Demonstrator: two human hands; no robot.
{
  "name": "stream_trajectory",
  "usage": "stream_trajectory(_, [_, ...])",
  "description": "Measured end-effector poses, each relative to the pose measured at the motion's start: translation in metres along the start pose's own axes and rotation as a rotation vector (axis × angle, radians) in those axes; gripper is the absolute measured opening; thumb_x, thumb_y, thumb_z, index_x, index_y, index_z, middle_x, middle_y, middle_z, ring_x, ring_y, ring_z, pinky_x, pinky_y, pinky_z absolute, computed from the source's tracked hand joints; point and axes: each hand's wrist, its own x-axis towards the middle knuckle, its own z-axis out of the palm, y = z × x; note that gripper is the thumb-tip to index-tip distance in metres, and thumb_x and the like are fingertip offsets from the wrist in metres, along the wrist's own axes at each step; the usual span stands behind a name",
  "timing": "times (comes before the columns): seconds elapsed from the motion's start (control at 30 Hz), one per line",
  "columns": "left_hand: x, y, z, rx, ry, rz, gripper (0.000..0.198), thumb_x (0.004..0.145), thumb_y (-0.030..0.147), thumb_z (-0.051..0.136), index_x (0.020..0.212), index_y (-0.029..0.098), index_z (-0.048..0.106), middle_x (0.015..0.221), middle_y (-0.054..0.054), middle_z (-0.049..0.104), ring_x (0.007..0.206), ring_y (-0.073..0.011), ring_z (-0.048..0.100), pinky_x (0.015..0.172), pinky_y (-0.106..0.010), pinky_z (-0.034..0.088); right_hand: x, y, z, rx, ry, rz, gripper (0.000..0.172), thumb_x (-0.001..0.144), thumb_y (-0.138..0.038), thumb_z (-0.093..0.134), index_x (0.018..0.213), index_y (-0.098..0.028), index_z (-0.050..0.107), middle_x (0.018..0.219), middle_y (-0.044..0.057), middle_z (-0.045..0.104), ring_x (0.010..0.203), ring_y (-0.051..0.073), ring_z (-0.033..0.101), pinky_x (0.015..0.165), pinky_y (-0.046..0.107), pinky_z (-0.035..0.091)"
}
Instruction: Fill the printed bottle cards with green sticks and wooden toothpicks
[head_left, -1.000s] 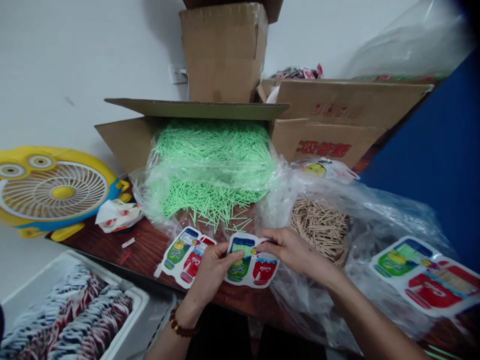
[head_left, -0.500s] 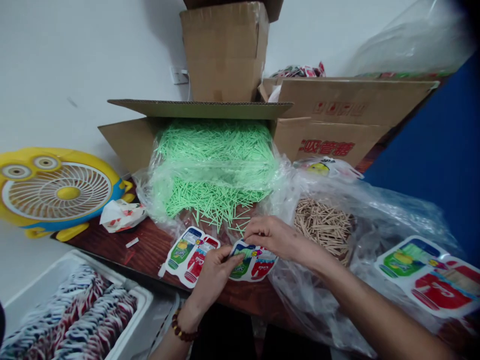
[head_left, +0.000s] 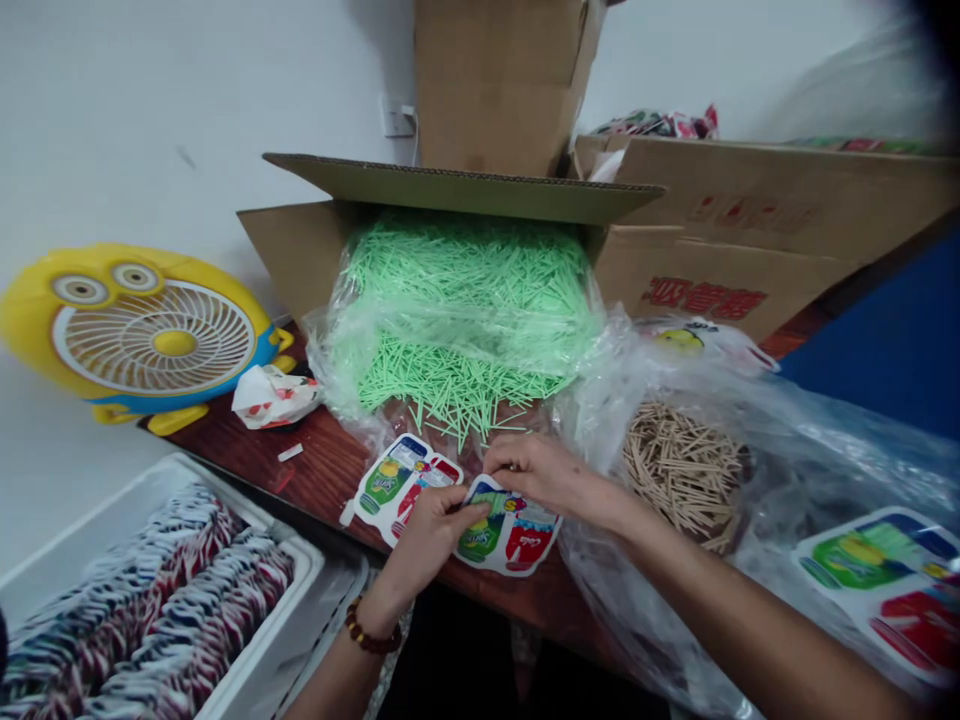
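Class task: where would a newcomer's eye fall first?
Probably the bright green sticks heaped in the open box, centre. Next, the yellow fan with round eyes, far left. Below the sticks, the left hand grips a printed packet, the right hand at its top edge.

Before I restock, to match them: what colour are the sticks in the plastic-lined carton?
Light green sticks, best seen in the head view.
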Motion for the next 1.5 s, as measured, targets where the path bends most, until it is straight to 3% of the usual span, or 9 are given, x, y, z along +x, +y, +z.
stream_trajectory(0.4, [0.002, -0.013, -0.005, -0.385, -0.048, -0.111, 0.023, 0.076, 0.028, 0.071, 0.094, 0.014, 0.073, 0.077, -0.004, 0.074, 0.069, -0.0197, 0.067, 0.071, -0.032, 0.052, 0.011, 0.007, 0.003, 0.118, 0.076, 0.041, 0.01, 0.081, -0.016, 0.054, 0.074, -0.018, 0.061, 0.07, -0.002, 0.06, 0.063, 0.01, 0.051, 0.059, 0.022, 0.035])
stream_trajectory(0.47, [0.002, -0.013, -0.005, -0.435, -0.04, -0.121, 0.023, 0.076, 0.027, 0.071, 0.095, 0.014, 0.073, 0.078, -0.004, 0.075, 0.067, -0.0185, 0.067, 0.071, -0.032, 0.053, 0.016, 0.012, -0.003, 0.257, 0.152, 0.099, 0.01, 0.081, -0.02, 0.055, 0.073, -0.017, 0.06, 0.068, -0.002, 0.059, 0.062, 0.011, 0.053, 0.058, 0.023, 0.038])
stream_trajectory(0.57, [0.002, -0.016, -0.004, -0.503, -0.026, -0.121, 0.023, 0.076, 0.025, 0.072, 0.097, 0.015, 0.073, 0.08, -0.004, 0.076, 0.068, -0.0174, 0.068, 0.072, -0.03, 0.053, 0.025, 0.02, -0.015, 0.437, 0.411, 0.19, 0.012, 0.08, -0.028, 0.056, 0.074, -0.018, 0.059, 0.065, -0.002, 0.059, 0.06, 0.012, 0.056, 0.058, 0.024, 0.042])
stream_trajectory(0.67, [0.003, -0.018, -0.001, -0.547, -0.012, -0.101, 0.024, 0.074, 0.022, 0.074, 0.096, 0.014, 0.072, 0.083, -0.005, 0.076, 0.073, -0.0176, 0.069, 0.073, -0.028, 0.053, 0.03, 0.027, -0.02, 0.392, 0.556, 0.235, 0.016, 0.08, -0.033, 0.059, 0.084, -0.018, 0.061, 0.07, -0.001, 0.062, 0.062, 0.014, 0.058, 0.059, 0.026, 0.043])
stream_trajectory(0.8, [0.006, -0.015, 0.001, -0.591, 0.033, -0.09, 0.024, 0.071, 0.019, 0.076, 0.094, 0.016, 0.071, 0.082, -0.004, 0.076, 0.072, -0.0183, 0.069, 0.072, -0.029, 0.054, 0.018, 0.03, -0.01, 0.179, 0.273, 0.176, 0.021, 0.082, -0.036, 0.059, 0.092, -0.019, 0.066, 0.086, 0.003, 0.067, 0.073, 0.015, 0.058, 0.065, 0.027, 0.043])
stream_trajectory(0.9, [0.007, -0.012, 0.003, -0.559, 0.037, -0.094, 0.022, 0.07, 0.02, 0.077, 0.092, 0.016, 0.072, 0.079, -0.003, 0.076, 0.067, -0.0179, 0.068, 0.066, -0.028, 0.053, 0.0, 0.029, 0.002, 0.247, 0.048, 0.169, 0.021, 0.085, -0.035, 0.057, 0.091, -0.019, 0.068, 0.084, 0.002, 0.067, 0.074, 0.015, 0.057, 0.066, 0.026, 0.042])
stream_trajectory(0.97, [0.007, -0.012, 0.004, -0.496, 0.04, -0.077, 0.02, 0.071, 0.023, 0.076, 0.089, 0.014, 0.073, 0.075, -0.003, 0.075, 0.064, -0.0172, 0.067, 0.063, -0.027, 0.052, -0.011, 0.03, 0.007, 0.331, -0.007, 0.223, 0.018, 0.082, -0.034, 0.06, 0.087, -0.018, 0.068, 0.077, 0.0, 0.065, 0.068, 0.013, 0.055, 0.06, 0.024, 0.04])
stream_trajectory(1.17, [0.007, -0.013, 0.009, -0.404, 0.059, -0.058, 0.023, 0.071, 0.027, 0.076, 0.089, 0.014, 0.075, 0.071, -0.003, 0.074, 0.059, -0.0164, 0.065, 0.059, -0.026, 0.051, -0.026, 0.036, 0.01, 0.463, 0.004, 0.309, 0.018, 0.081, -0.034, 0.061, 0.075, -0.017, 0.064, 0.061, -0.004, 0.055, 0.053, 0.009, 0.045, 0.05, 0.021, 0.034])
stream_trajectory(1.5, [0.004, 0.0, 0.014, -0.353, -0.013, -0.093, 0.027, 0.071, 0.03, 0.076, 0.092, 0.014, 0.074, 0.077, -0.005, 0.076, 0.065, -0.0197, 0.068, 0.069, -0.032, 0.053, -0.031, 0.023, 0.0, 0.442, 0.171, 0.211, 0.014, 0.084, -0.031, 0.059, 0.084, -0.018, 0.065, 0.073, -0.001, 0.061, 0.065, 0.011, 0.052, 0.057, 0.022, 0.039])
